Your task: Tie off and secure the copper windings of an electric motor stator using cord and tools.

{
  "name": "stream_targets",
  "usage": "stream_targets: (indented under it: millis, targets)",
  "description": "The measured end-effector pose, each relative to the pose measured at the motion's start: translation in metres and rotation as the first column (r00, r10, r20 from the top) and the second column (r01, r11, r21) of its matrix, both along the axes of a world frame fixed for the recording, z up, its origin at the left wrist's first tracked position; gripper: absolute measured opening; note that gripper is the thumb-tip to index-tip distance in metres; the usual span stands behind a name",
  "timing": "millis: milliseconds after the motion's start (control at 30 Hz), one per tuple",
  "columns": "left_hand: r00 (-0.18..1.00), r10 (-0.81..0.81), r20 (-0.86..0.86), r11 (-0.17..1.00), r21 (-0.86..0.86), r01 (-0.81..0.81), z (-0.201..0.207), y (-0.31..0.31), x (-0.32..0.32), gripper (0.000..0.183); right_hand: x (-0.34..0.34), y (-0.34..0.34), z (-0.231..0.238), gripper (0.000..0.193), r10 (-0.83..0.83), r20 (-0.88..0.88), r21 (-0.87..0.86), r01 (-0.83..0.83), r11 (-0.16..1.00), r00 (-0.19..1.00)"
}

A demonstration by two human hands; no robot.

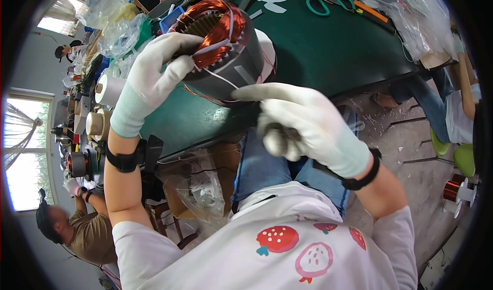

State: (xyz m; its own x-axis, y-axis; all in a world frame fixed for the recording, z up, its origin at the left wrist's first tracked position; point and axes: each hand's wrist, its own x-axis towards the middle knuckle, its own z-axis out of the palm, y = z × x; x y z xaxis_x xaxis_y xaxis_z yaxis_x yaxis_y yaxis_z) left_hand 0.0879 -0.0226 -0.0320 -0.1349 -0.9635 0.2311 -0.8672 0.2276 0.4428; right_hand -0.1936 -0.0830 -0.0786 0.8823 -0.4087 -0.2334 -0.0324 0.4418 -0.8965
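A motor stator with a dark grey cylindrical body stands on the green-topped table. Orange copper windings ring its upper end, bound in places with white lacing. My left hand, in a white glove with a pale green cuff, has its thumb and fingers closed on the near left side of the windings. From there a white cord runs tight to the index finger of my gloved right hand, just in front of the stator. The other right fingers are curled in. Copper leads hang at the stator's base.
Scissors with green handles and an orange-handled tool lie at the back. White paper scraps are near them. Thread spools stand left. A person works at lower left; another sits at right. A cardboard box is below the table.
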Motion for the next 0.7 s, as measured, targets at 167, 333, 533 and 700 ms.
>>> stream_targets:
  millis: [167,333,533,700]
  targets:
    - [0.987,0.135,0.084,0.982,0.118,-0.144,0.026,-0.016,-0.01,0.027,0.05,-0.005,-0.016,0.037,-0.054,0.157,0.318,0.001,0.948,0.986]
    - [0.854,-0.31,0.419,0.951,0.138,0.278,0.03,-0.066,0.034,0.026,0.071,-0.018,-0.027,0.041,-0.332,-0.06,-0.952,0.046,0.303,0.941]
    - [0.91,0.118,0.398,0.874,-0.476,0.095,0.112,0.008,-0.009,0.018,0.03,-0.012,-0.022,0.042,-0.148,0.645,0.355,-0.122,0.927,0.75]
    - [0.758,-0.099,0.645,0.926,-0.219,0.307,0.029,-0.002,-0.033,0.021,-0.045,-0.009,-0.021,0.028,0.001,0.236,-0.971,0.236,-0.028,0.972]
